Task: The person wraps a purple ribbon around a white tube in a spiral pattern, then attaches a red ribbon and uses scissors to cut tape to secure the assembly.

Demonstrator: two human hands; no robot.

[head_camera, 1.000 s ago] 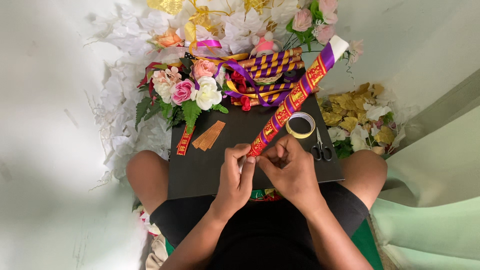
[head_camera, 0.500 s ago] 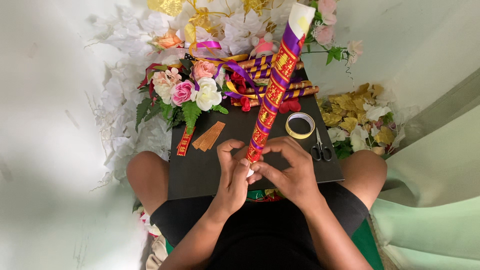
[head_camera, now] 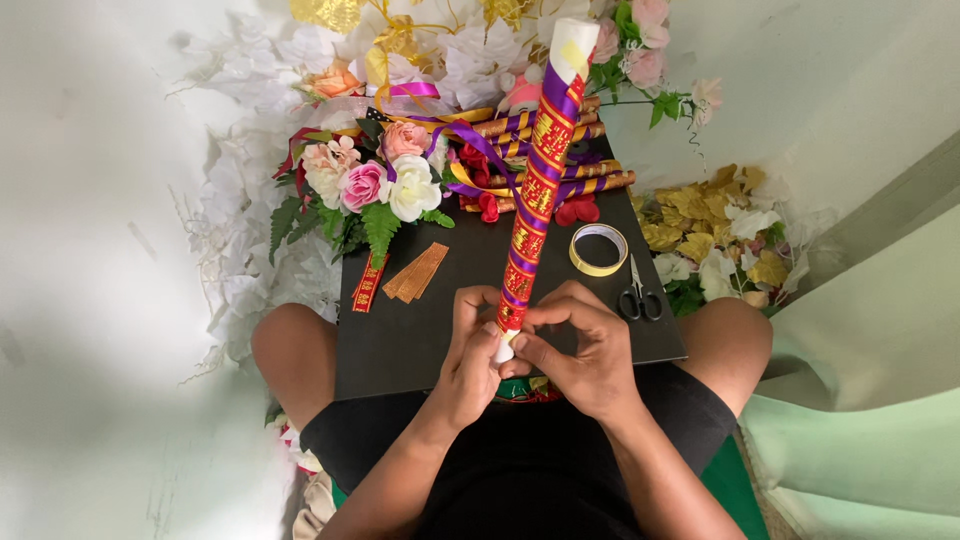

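We see a long stick (head_camera: 537, 190) standing almost upright over a black board (head_camera: 420, 330) that lies on the person's lap. The stick is wrapped in a spiral with purple ribbon and a red-and-gold patterned band. The wrapping covers nearly the whole length. Only the top end and a small piece at the bottom show the bare white core, so we judge that the wrapping is close to finished and that the lower end is what is left to close.

Both hands work at this lower end. The left hand (head_camera: 470, 365) holds the stick from the left side, its fingers curled around the bottom. The right hand (head_camera: 590, 355) comes from the right, and its thumb and first finger pinch the ribbon edge against the white tip. We cannot tell if tape is already under the fingers.

On the board, near the right hand, lies a tape roll (head_camera: 598, 250), a flat ring, pale yellow and half clear. Just beside it are small scissors (head_camera: 638, 295) with black handles. On the left lie some flat copper-coloured strips (head_camera: 415, 272) and a short red band piece (head_camera: 368, 284).

At the far edge of the board there are finished sticks (head_camera: 590, 182), wrapped in gold and purple, lying in a pile. Next to them is a bouquet (head_camera: 370, 185) of cloth roses, pink and cream, with green fern leaves. Gold leaves (head_camera: 690, 225) and white petals, thin and crinkled, lie around on the pale floor.
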